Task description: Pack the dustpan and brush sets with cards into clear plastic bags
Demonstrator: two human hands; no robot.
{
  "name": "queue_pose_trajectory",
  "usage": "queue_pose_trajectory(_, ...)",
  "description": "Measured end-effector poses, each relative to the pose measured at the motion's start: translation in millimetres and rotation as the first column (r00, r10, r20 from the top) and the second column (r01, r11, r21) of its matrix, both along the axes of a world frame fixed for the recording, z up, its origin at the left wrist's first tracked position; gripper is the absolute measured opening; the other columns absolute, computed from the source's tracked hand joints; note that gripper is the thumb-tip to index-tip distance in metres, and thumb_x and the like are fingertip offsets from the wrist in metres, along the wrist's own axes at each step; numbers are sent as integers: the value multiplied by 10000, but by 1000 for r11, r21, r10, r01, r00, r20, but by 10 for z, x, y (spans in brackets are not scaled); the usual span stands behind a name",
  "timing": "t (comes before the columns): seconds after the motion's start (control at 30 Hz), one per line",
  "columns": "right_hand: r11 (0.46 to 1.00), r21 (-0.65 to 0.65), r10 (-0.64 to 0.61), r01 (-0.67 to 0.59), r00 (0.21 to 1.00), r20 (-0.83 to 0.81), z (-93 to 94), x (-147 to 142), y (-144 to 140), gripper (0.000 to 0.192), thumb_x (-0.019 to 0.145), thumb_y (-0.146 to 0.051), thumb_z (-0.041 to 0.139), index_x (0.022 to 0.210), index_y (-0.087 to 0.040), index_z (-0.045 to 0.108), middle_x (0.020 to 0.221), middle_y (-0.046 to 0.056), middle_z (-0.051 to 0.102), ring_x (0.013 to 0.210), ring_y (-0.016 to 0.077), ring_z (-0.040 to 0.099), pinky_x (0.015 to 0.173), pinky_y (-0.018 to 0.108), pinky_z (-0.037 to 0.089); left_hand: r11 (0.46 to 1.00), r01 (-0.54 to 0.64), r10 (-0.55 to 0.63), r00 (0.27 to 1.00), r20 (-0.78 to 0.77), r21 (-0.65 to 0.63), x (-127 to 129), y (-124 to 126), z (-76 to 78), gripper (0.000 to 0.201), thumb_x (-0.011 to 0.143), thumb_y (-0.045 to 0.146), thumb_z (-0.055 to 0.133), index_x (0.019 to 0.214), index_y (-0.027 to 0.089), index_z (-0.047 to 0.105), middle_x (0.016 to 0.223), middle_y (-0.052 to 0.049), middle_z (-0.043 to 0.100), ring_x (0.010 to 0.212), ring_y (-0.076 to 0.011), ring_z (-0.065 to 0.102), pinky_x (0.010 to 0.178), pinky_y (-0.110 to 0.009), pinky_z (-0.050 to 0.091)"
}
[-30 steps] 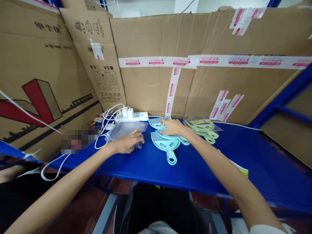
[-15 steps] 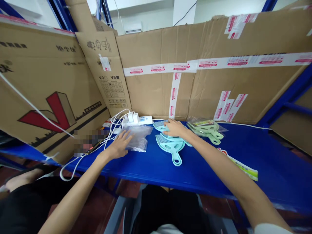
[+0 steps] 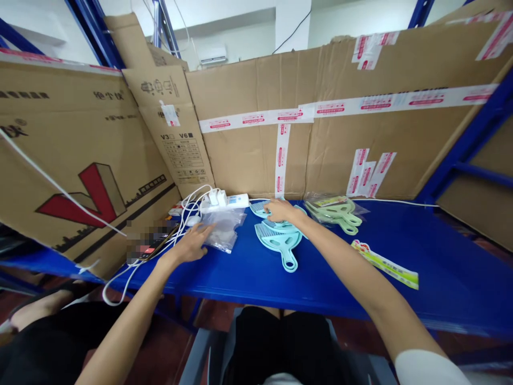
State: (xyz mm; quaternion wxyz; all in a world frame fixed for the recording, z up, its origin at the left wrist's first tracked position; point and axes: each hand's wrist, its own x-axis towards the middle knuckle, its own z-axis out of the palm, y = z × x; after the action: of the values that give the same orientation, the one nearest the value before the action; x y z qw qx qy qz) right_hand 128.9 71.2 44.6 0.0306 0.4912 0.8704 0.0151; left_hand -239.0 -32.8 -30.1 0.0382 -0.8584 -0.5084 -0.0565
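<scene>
My left hand [image 3: 190,245] rests at the near left edge of a clear plastic bag [image 3: 222,231], index finger stretched out over it and the other fingers partly bent. Light-blue small dustpans lie bunched in the middle of the table. The nearest dustpan [image 3: 276,239] has its ring-ended handle towards me. My right hand [image 3: 282,210] is bent over the rear dustpan [image 3: 258,208], fingertips closed at its edge; hand and forearm cover part of the bunch. To the right, a green dustpan set [image 3: 339,214] lies with a clear bag around it.
A yellow-green printed card [image 3: 387,264] lies right of my forearm on the blue table [image 3: 320,283]. White cables, a power strip [image 3: 236,201] and a phone [image 3: 158,243] are at the left. Cardboard walls [image 3: 248,155] stand behind and left. Another person's leg [image 3: 44,307] shows lower left.
The left fingers have gone from spread to partly bent, and the clear bag has shifted slightly left. My right hand stays over the rear dustpan. The camera view has tilted slightly.
</scene>
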Motion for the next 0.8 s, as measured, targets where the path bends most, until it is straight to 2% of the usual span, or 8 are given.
queue_pose_trajectory(0.07, 1000, -18, -11, 12, 1000, 11, 6, -35, -1, 358, 869, -337, 711, 1215, -265, 769, 1375, 145, 706, 1161, 325, 718, 904, 384, 544, 1000, -6, 6, 1000, 5, -23, 60, -93, 79, 948, 855, 260, 684, 1691, 165, 249, 1684, -214, 404, 1594, -450, 284, 1221, -623, 383)
queue_pose_trajectory(0.13, 999, -37, -29, 30, 999, 24, 19, -65, -5, 340, 867, -325, 717, 1194, -256, 781, 1334, 153, 731, 1147, 331, 723, 905, 398, 544, 999, 0, -1, 1000, -14, -46, 173, -164, 166, 920, 880, 356, 721, 1684, 217, 293, 1728, -175, 340, 1634, -459, 145, 1264, -675, 276)
queue_pose_trajectory(0.2, 997, -53, -46, 48, 998, 33, 46, -72, -3, 319, 870, -321, 721, 1173, -249, 787, 1282, 150, 760, 1152, 334, 720, 907, 403, 541, 998, 7, -10, 999, -37, -69, 316, -222, 244, 854, 878, 372, 749, 1643, 249, 391, 1721, -159, 360, 1638, -470, 111, 1261, -724, 222)
queue_pose_trajectory(0.33, 996, -51, -68, 69, 998, 11, 168, 29, 56, 315, 895, -389, 713, 1182, -276, 771, 1271, 118, 772, 1170, 316, 716, 889, 370, 526, 998, 56, -59, 993, 102, 34, 745, -408, 379, 686, 965, 362, 686, 1595, 217, 457, 1672, -166, 441, 1605, -403, 278, 1254, -640, 334)
queue_pose_trajectory(0.4, 996, -35, -84, 83, 996, -11, 256, 126, 104, 324, 909, -435, 699, 1194, -294, 758, 1290, 96, 766, 1181, 302, 710, 872, 347, 517, 981, 161, -181, 960, 213, 108, 1059, -531, 433, 515, 1040, 337, 584, 1541, 240, 513, 1581, -125, 554, 1531, -317, 412, 1230, -547, 416)
queue_pose_trajectory(0.5, 995, -24, -102, 101, 995, -17, 358, 261, 142, 326, 880, -462, 742, 1159, -295, 760, 1248, 82, 776, 1157, 299, 713, 845, 332, 505, 938, 322, -344, 904, 253, 125, 1551, -640, 477, 342, 1064, 301, 544, 1389, 242, 636, 1389, -99, 688, 1391, -291, 535, 1138, -486, 504)
queue_pose_trajectory(0.67, 995, 6, -103, 103, 995, -19, 326, 378, 24, 358, 806, -446, 841, 1113, -285, 754, 1246, 86, 761, 1193, 312, 692, 849, 326, 487, 875, 457, -484, 825, 292, 159, 2056, -435, 453, 264, 1083, 344, 533, 1245, 216, 699, 1275, -92, 726, 1255, -271, 626, 1092, -432, 518)
queue_pose_trajectory(0.8, 990, 76, -114, 119, 992, -59, 288, 461, -121, 351, 876, -453, 790, 1177, -288, 718, 1292, 93, 735, 1196, 301, 688, 869, 319, 476, 898, 394, -434, 869, 238, 197, 2204, -54, 413, 256, 1049, 202, 527, 1249, 198, 686, 1273, -102, 724, 1228, -264, 647, 1006, -382, 551)
